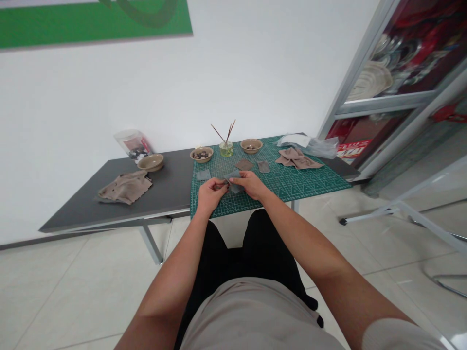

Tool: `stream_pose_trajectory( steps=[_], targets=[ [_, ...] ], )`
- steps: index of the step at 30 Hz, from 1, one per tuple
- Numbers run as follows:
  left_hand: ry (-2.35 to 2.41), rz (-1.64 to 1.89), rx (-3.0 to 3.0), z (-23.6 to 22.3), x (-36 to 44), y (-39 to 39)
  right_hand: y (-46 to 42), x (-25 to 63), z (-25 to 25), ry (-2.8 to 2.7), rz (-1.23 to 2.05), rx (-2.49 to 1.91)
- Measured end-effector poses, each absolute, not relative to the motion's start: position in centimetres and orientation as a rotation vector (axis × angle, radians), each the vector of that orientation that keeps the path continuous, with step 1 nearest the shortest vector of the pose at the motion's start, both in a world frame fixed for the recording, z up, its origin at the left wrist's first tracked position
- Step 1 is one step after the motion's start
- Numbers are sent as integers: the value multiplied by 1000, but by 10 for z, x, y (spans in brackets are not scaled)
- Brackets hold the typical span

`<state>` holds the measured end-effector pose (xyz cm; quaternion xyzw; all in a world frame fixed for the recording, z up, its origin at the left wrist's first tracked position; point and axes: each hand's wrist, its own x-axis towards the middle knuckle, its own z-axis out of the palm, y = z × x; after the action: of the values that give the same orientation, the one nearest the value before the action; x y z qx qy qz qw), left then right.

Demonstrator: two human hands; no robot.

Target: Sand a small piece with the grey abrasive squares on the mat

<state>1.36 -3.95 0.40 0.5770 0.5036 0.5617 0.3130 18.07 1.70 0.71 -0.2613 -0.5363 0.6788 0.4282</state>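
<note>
Just above the mat's front edge, my left hand (210, 195) and my right hand (252, 184) are close together. My right thumb and fingers pinch a thin grey sheet (235, 187), possibly sandpaper, which is bent and points downward. The fingers of my left hand are closed at the sheet's left side, around a small item that I cannot make out. On the green cutting mat (284, 187) beyond my hands lie a light grey square (203, 175), a brown square (244, 165) and a darker grey square (263, 166).
Behind stand a bowl of small brown pieces (201, 154), a glass jar (226, 148) with thin sticks and another bowl (251, 146). A brown cloth (297, 159) and plastic bag (310, 144) lie right. Another cloth (126, 188), bowl (151, 162) and clear container (133, 144) are left.
</note>
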Motion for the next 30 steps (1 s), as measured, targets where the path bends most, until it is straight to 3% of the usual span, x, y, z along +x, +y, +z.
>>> stream_pose_trajectory(
  steps=[30],
  targets=[
    [1371,1425,1591,7,15,-41,18,179,10,-1366,1645,-772]
  ],
)
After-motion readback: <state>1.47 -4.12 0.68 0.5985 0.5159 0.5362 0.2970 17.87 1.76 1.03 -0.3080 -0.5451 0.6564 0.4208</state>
